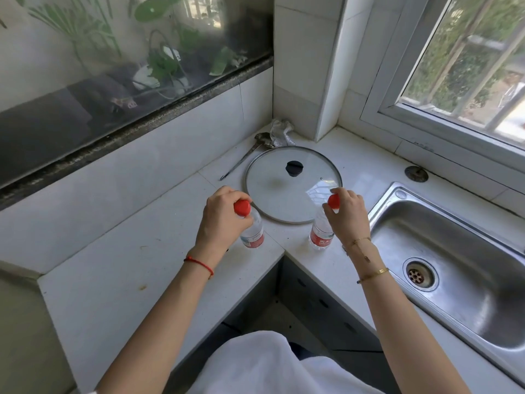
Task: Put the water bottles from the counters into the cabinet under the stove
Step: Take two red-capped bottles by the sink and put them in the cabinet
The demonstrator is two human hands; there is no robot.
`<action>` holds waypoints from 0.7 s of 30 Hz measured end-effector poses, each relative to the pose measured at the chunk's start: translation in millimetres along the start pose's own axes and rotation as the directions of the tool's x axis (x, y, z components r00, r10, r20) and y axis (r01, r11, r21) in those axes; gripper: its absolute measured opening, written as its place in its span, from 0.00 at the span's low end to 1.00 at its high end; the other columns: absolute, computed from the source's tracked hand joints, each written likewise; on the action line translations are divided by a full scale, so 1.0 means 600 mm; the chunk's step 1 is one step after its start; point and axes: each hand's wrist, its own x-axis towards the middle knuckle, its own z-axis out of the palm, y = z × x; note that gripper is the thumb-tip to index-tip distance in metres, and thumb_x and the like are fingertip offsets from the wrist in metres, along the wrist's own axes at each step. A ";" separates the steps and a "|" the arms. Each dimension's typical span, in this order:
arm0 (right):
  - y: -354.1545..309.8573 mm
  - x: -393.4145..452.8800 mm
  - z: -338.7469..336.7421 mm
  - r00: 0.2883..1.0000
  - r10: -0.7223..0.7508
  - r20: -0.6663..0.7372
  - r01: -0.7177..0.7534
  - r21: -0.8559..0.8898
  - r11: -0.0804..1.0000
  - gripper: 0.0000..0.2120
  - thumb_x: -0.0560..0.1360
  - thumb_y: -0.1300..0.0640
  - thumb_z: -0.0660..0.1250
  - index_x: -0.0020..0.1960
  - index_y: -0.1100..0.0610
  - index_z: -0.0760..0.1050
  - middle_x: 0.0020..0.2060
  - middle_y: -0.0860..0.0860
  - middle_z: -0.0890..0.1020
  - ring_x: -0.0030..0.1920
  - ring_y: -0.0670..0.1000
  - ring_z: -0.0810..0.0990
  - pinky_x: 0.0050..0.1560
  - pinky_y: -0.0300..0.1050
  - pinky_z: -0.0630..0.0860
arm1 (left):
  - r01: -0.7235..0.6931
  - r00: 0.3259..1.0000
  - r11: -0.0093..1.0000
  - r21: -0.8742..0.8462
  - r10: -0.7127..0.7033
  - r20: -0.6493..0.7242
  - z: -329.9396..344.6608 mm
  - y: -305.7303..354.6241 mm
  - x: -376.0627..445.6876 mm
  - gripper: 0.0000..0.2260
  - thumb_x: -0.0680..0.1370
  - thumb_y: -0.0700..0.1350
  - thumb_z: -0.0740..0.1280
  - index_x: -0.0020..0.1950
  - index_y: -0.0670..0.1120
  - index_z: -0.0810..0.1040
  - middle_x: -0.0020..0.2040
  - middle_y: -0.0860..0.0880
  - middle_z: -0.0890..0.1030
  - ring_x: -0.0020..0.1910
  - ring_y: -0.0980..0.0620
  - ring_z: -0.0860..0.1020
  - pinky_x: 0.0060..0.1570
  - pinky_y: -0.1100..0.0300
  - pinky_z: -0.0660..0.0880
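Two clear water bottles with red caps and red labels stand upright on the white corner counter. My left hand is closed around the neck of the left bottle, just under its cap. The right bottle stands near the counter's inner corner, and my right hand grips its neck from the right side. Both bottle bases appear to rest on the counter. Dark cabinet fronts show below the counter edge; no stove is in view.
A glass pan lid with a black knob lies flat just behind the bottles. A ladle and a crumpled cloth sit in the back corner. A steel sink is set into the counter at right, under a window.
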 end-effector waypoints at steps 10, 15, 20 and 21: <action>-0.005 -0.037 0.006 0.998 -0.015 -0.057 0.018 0.052 0.998 0.12 0.73 0.64 0.69 0.56 0.60 0.74 0.52 0.57 0.81 0.53 0.57 0.73 0.50 0.47 0.72 | -0.031 0.999 0.999 -0.004 0.031 0.011 -0.025 -0.001 -0.013 0.16 0.65 0.38 0.76 0.52 0.46 0.83 0.50 0.50 0.79 0.47 0.51 0.78 0.48 0.58 0.80; -0.036 -0.113 0.002 0.993 -0.011 -0.115 0.020 0.073 0.997 0.13 0.73 0.64 0.69 0.56 0.59 0.75 0.53 0.55 0.81 0.54 0.55 0.73 0.52 0.44 0.70 | -0.074 0.997 0.997 -0.017 0.075 0.017 -0.058 -0.022 -0.045 0.17 0.66 0.39 0.76 0.53 0.46 0.83 0.51 0.50 0.79 0.47 0.52 0.78 0.49 0.59 0.80; -0.102 -0.219 -0.003 0.988 0.040 -0.152 -0.023 0.112 0.993 0.13 0.73 0.64 0.68 0.57 0.58 0.75 0.53 0.54 0.80 0.54 0.53 0.72 0.53 0.44 0.69 | -0.140 0.987 0.989 -0.055 0.144 0.065 -0.098 -0.058 -0.098 0.16 0.67 0.40 0.76 0.54 0.47 0.82 0.51 0.50 0.79 0.48 0.52 0.78 0.49 0.61 0.80; -0.117 -0.244 0.000 0.985 0.050 -0.163 -0.031 0.121 0.992 0.13 0.73 0.64 0.68 0.57 0.58 0.75 0.53 0.54 0.81 0.54 0.53 0.72 0.53 0.43 0.69 | -0.160 0.983 0.985 -0.060 0.165 0.081 -0.107 -0.067 -0.111 0.16 0.67 0.41 0.76 0.54 0.47 0.82 0.51 0.50 0.79 0.48 0.52 0.78 0.49 0.61 0.79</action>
